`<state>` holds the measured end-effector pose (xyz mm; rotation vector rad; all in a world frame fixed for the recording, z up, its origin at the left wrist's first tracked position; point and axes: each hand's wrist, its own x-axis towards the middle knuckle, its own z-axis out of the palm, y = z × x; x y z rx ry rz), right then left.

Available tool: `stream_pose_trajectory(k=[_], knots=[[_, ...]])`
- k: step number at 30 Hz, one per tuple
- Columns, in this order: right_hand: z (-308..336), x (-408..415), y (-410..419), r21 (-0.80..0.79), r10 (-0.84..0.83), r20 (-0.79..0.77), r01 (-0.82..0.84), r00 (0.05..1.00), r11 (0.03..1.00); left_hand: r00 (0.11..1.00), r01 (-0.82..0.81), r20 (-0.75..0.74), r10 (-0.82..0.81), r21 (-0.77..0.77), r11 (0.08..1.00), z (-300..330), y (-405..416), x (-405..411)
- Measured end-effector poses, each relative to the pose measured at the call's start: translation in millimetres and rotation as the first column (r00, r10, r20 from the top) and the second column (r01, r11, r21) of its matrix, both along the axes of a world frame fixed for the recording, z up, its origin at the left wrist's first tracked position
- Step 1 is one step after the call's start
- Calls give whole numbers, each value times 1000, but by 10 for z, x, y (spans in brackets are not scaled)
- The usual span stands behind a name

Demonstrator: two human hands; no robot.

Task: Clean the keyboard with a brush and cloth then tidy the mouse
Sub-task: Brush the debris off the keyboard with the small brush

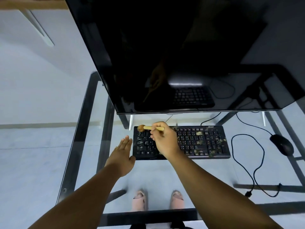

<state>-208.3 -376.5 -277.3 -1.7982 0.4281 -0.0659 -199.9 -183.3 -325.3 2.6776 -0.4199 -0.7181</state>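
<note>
Right hand [162,138]: fingers curled round the wooden-handled round brush [149,128], handle lying left-right, bristles at the far-left corner of the keys.
Left hand [123,154]: flat, fingers straight, holding nothing, touching the left end of the black plastic crumb-strewn keyboard [204,142].
Key relation: remaining debris lies to the right of the bristles, along the long axis.
Black corded mouse [282,144]: well apart, right.

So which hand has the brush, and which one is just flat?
The right hand grips the wooden brush over the keyboard's far left corner. The left hand holds nothing, fingers straight beside the keyboard's left edge.
</note>
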Motion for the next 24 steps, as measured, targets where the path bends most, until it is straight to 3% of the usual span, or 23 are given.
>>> stream_pose_trajectory(k=[4, 6, 8, 10, 13, 16, 18, 20, 22, 24], knots=[[-85, -49, -82, -271, -180, 87, 197, 980, 942, 999, 41, 32, -43, 54, 998, -26, 16, -28], [-104, -77, -61, -197, -183, 115, 203, 976, 959, 998, 49, 43, -51, 62, 997, -24, 17, -36], [-129, -94, 14, -118, -52, 65, 59, 997, 991, 997, 51, 52, -54, 62, 997, -26, 24, -35], [-162, -127, 43, -223, -32, 41, 40, 999, 974, 996, 64, 52, -67, 67, 996, -32, 38, -29], [-123, -173, -18, -316, -179, 168, 225, 969, 922, 995, 80, 49, -84, 77, 994, -41, 42, -15], [-110, -234, -19, -289, -24, 130, 61, 991, 955, 995, 85, 51, -90, 83, 993, -46, 48, -31], [-156, -276, -41, -377, 15, 88, 19, 996, 926, 994, 89, 55, -94, 84, 992, -40, 49, -29], [-143, -289, -110, -438, -144, 140, 191, 980, 878, 994, 91, 56, -96, 84, 992, -38, 50, -27], [-127, -285, -170, -382, -222, 174, 274, 959, 883, 994, 92, 54, -97, 83, 992, -36, 55, -24], [-98, -258, -175, -321, -120, 130, 156, 984, 934, 993, 97, 58, -102, 84, 992, -40, 63, -27]])
